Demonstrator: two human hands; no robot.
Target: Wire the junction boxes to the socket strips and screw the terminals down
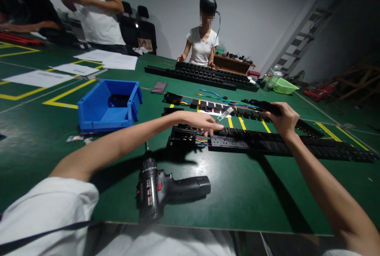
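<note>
My left hand reaches over the near row of black power strips, by a black end box with coloured wires. A small white-and-green stick slants up from its fingers and seems held between them. My right hand is closed around a black elongated part, lifted over the strips. Blue and green wires run towards that part from the left; its far end is blurred. Beyond my left hand lies a second row of black sockets. A black cordless drill lies on its side close to me.
The green table carries a blue bin with a dark item inside and paper sheets. Farther back are more black strips and a light green basket. A person sits opposite; two others are at the left.
</note>
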